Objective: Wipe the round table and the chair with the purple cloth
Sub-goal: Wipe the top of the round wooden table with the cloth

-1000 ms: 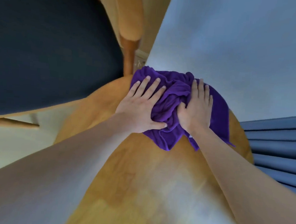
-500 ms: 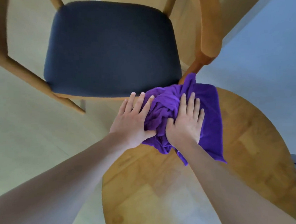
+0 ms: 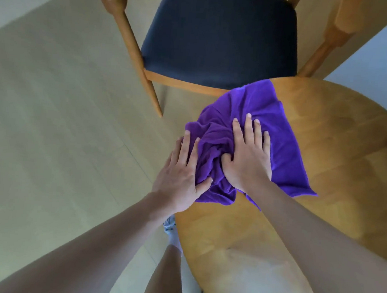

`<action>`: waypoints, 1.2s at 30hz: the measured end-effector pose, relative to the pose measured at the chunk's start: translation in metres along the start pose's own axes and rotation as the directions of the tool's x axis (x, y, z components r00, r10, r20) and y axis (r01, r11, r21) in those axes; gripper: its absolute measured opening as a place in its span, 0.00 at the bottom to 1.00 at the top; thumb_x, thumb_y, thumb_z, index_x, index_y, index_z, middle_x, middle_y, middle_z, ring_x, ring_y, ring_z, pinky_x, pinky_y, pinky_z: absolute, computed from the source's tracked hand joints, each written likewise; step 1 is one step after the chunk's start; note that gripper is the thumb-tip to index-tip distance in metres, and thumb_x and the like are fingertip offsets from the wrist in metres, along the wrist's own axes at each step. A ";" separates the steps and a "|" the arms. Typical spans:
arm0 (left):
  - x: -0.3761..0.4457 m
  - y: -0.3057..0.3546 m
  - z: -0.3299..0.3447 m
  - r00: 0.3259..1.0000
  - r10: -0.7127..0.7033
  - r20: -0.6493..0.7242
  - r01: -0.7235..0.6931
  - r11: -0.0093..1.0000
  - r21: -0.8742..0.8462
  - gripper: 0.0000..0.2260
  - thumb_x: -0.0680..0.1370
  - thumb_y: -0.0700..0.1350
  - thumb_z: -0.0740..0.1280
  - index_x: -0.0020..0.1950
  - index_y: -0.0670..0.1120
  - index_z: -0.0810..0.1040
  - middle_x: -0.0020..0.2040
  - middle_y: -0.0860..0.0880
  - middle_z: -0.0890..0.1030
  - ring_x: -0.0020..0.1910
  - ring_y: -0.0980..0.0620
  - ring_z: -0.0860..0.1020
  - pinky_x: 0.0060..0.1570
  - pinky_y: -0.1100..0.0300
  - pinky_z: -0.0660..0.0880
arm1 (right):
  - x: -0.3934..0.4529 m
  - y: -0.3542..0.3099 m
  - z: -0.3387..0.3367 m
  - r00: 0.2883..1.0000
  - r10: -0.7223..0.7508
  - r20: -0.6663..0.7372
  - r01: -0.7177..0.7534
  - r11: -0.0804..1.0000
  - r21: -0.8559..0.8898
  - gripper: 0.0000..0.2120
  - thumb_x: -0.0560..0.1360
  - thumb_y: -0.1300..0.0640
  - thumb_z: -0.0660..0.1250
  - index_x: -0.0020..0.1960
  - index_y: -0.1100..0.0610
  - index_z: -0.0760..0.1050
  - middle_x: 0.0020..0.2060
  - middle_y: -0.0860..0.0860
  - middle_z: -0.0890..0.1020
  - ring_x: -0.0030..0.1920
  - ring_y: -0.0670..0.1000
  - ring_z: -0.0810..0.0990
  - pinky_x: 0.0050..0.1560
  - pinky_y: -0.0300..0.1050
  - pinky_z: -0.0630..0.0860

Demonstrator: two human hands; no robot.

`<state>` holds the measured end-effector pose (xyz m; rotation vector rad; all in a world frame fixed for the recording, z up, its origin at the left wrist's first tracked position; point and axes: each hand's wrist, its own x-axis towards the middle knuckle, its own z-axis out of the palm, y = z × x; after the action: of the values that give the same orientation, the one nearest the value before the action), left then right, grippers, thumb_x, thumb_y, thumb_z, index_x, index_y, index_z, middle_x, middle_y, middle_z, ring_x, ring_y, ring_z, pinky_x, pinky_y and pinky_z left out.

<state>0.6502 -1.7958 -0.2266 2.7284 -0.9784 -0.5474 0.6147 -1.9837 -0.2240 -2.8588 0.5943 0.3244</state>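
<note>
The purple cloth [image 3: 280,138] lies crumpled on the left edge of the round wooden table [image 3: 338,156]. My right hand [image 3: 248,154] presses flat on the cloth with its fingers straight. At the table's rim my left hand [image 3: 181,175] lies flat too, its thumb and fingers touching the cloth's left side. Beyond the table stands the wooden chair [image 3: 221,34] with a dark seat, its front edge close to the cloth's far corner.
Pale wooden floor [image 3: 63,125] spreads to the left of the table. My leg and a white sock [image 3: 170,231] show below the table's edge. A pale blue wall [image 3: 382,52] rises at the far right behind the chair.
Both hands and the cloth have slid along the table's edge toward the left and nearer to me. The view has swung so the chair sits straight ahead.
</note>
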 end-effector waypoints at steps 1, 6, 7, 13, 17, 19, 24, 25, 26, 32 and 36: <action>-0.011 0.003 0.005 1.000 -0.014 -0.009 0.014 1.000 0.013 0.43 0.79 0.67 0.53 0.84 0.41 0.47 0.84 0.41 0.39 0.83 0.39 0.46 0.81 0.47 0.53 | -0.009 -0.003 0.004 1.000 -0.021 0.002 0.021 1.000 -0.004 0.42 0.71 0.42 0.46 0.83 0.52 0.44 0.83 0.54 0.42 0.82 0.57 0.40 0.80 0.60 0.43; -0.046 0.013 0.021 1.000 0.004 -0.027 -0.002 0.997 0.076 0.42 0.79 0.67 0.51 0.84 0.40 0.47 0.84 0.39 0.42 0.83 0.39 0.40 0.82 0.45 0.49 | -0.051 -0.011 0.015 0.995 -0.099 0.024 0.099 0.995 0.007 0.42 0.70 0.44 0.47 0.84 0.52 0.44 0.83 0.53 0.42 0.82 0.55 0.40 0.81 0.58 0.40; -0.048 0.012 0.023 0.999 0.020 -0.035 -0.017 0.996 0.089 0.43 0.79 0.67 0.51 0.84 0.40 0.47 0.84 0.38 0.43 0.83 0.39 0.40 0.82 0.45 0.49 | -0.057 -0.011 0.017 0.994 -0.105 0.027 0.104 0.994 0.010 0.43 0.70 0.44 0.47 0.84 0.52 0.44 0.83 0.53 0.42 0.82 0.55 0.40 0.81 0.57 0.40; -0.055 0.011 0.031 0.992 0.106 -0.069 -0.094 0.984 0.151 0.44 0.79 0.68 0.48 0.84 0.38 0.48 0.84 0.37 0.45 0.83 0.38 0.43 0.82 0.44 0.48 | -0.078 -0.013 0.027 0.997 -0.070 -0.016 0.071 0.997 0.044 0.42 0.71 0.45 0.50 0.83 0.52 0.45 0.83 0.52 0.44 0.82 0.54 0.41 0.81 0.58 0.43; -0.077 0.019 0.036 0.984 0.166 -0.070 -0.154 0.975 0.160 0.43 0.79 0.66 0.50 0.83 0.36 0.47 0.84 0.35 0.47 0.83 0.36 0.46 0.82 0.44 0.48 | -0.106 -0.014 0.034 1.000 -0.024 -0.020 0.025 0.997 0.075 0.41 0.72 0.46 0.51 0.84 0.52 0.46 0.83 0.51 0.44 0.82 0.53 0.42 0.81 0.57 0.44; -0.089 0.026 0.040 0.978 0.201 -0.056 -0.188 0.966 0.180 0.44 0.80 0.67 0.53 0.83 0.36 0.46 0.83 0.35 0.47 0.83 0.36 0.46 0.82 0.43 0.49 | -0.129 -0.012 0.037 1.000 0.016 -0.022 -0.013 0.995 0.101 0.41 0.72 0.46 0.51 0.84 0.52 0.47 0.83 0.50 0.44 0.82 0.53 0.42 0.81 0.57 0.43; -0.118 0.046 0.057 0.952 0.305 0.013 -0.297 0.918 0.263 0.45 0.80 0.67 0.51 0.83 0.35 0.46 0.83 0.32 0.47 0.82 0.33 0.46 0.80 0.39 0.51 | -0.185 -0.001 0.043 0.994 0.099 -0.037 -0.090 0.976 0.197 0.41 0.70 0.47 0.50 0.83 0.53 0.50 0.83 0.49 0.47 0.82 0.52 0.43 0.81 0.56 0.44; -0.122 0.049 0.059 0.945 0.328 0.021 -0.320 0.906 0.277 0.45 0.79 0.67 0.51 0.83 0.35 0.46 0.82 0.32 0.47 0.82 0.32 0.46 0.80 0.39 0.51 | -0.194 0.002 0.045 0.993 0.108 -0.039 -0.098 0.974 0.204 0.41 0.70 0.47 0.49 0.83 0.53 0.51 0.83 0.49 0.48 0.82 0.52 0.44 0.81 0.56 0.44; -0.126 0.052 0.062 0.936 0.352 0.027 -0.345 0.893 0.290 0.45 0.80 0.67 0.50 0.83 0.35 0.45 0.82 0.31 0.47 0.82 0.32 0.46 0.80 0.39 0.51 | -0.203 0.005 0.046 0.992 0.116 -0.041 -0.105 0.972 0.210 0.41 0.70 0.47 0.49 0.83 0.53 0.51 0.83 0.49 0.48 0.82 0.51 0.44 0.81 0.55 0.43; -0.139 0.076 0.077 0.878 0.471 0.079 -0.471 0.827 0.305 0.45 0.79 0.69 0.52 0.84 0.38 0.46 0.83 0.33 0.43 0.83 0.34 0.42 0.81 0.40 0.49 | -0.251 0.029 0.054 0.982 0.182 -0.060 -0.161 0.954 0.254 0.41 0.71 0.46 0.52 0.83 0.53 0.52 0.83 0.48 0.49 0.83 0.51 0.45 0.81 0.53 0.42; -0.144 0.099 0.081 0.823 0.552 0.135 -0.565 0.768 0.303 0.45 0.79 0.69 0.55 0.84 0.39 0.47 0.83 0.33 0.43 0.82 0.33 0.42 0.80 0.40 0.50 | -0.278 0.055 0.055 0.979 0.196 -0.063 -0.173 0.950 0.261 0.41 0.71 0.47 0.55 0.83 0.53 0.53 0.83 0.47 0.50 0.83 0.51 0.46 0.81 0.53 0.43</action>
<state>0.4580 -1.7831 -0.2313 2.4739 -1.9563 -0.3412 0.3337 -1.9180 -0.2148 -2.5864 0.8575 0.1371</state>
